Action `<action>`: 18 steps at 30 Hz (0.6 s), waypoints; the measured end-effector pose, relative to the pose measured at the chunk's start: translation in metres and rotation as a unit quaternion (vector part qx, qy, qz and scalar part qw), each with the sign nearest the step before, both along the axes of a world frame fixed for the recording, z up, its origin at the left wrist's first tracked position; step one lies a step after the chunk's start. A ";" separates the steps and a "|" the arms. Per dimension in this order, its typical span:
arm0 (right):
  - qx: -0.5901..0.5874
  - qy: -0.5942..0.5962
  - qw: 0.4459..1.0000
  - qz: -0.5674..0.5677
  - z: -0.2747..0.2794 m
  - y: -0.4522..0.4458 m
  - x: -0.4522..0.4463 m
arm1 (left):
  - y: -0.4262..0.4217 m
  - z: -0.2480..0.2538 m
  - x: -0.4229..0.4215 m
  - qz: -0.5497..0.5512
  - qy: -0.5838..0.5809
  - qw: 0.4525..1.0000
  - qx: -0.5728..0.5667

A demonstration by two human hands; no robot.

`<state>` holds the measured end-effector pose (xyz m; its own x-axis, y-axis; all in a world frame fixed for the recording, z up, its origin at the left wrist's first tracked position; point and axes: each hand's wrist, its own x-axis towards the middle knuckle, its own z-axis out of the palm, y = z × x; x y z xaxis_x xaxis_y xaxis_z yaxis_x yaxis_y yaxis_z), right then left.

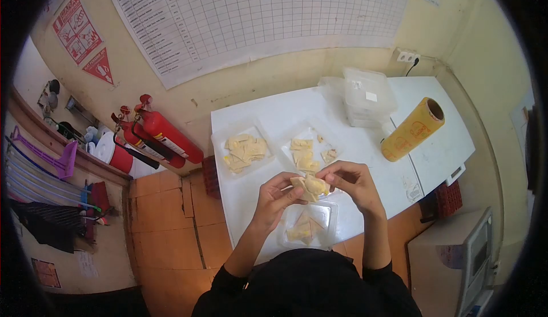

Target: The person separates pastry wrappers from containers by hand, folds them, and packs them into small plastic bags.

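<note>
Above the table's front edge, my left hand (pixel 278 196) pinches pale yellow, flat food pieces (pixel 311 188), which look like small bread slices with a lumpy yellow part on top. My right hand (pixel 353 183) is closed at the right side of the same pieces, thumb and fingertips on them. Below the hands sits a clear plastic container (pixel 333 221) with a few triangular pale pieces (pixel 305 228) in it. Beyond the hands, one clear tray (pixel 220 143) carries a heap of flat pieces (pixel 247 150). Another tray (pixel 283 147) beside it holds fewer pieces, partly hidden by my hands.
On the white table (pixel 365 200) stand stacked clear containers (pixel 370 97) and a big yellow roll of wrap (pixel 412 129). Two red fire extinguishers (pixel 165 131) are to the left. A grey-beige appliance (pixel 442 260) stands at the lower right.
</note>
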<state>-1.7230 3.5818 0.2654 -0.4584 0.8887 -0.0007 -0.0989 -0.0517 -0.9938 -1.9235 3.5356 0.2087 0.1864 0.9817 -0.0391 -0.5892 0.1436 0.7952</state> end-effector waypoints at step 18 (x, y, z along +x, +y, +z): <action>-0.101 -0.039 0.990 0.096 -0.052 -0.001 -0.019 | -0.021 -0.023 -0.023 -0.019 0.056 0.984 -0.166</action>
<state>-1.7417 3.5812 0.2133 -0.6096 0.7640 -0.2115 0.0085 -0.2605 -0.9654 -1.9466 3.5144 0.1852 0.1990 0.9035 -0.3796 -0.4900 0.4272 0.7598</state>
